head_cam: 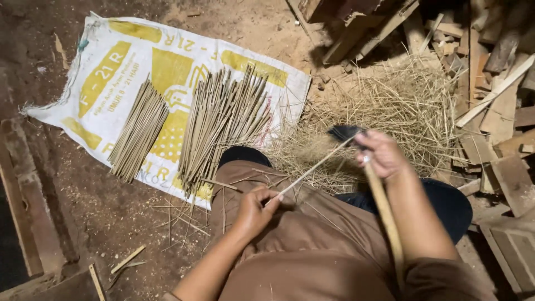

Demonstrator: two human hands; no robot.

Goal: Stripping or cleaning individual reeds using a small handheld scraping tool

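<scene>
Bamboo sticks (223,125) lie bundled on sack (106,72) beside shavings (407,111).

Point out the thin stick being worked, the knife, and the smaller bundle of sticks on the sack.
Thin stick (312,169), head view: middle of its bare length between the hands.
Knife (343,132), head view: its dark blade above the right hand.
Smaller bundle of sticks (139,131), head view: middle of the pile.

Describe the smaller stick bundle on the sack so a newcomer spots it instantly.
Find the white and yellow sack spread on the dirt floor, upper left. Two piles of thin sticks lie on it; the smaller stick bundle is the left one. It is narrower, tidier and more tightly packed than the fanned-out larger pile beside the knee.
</scene>
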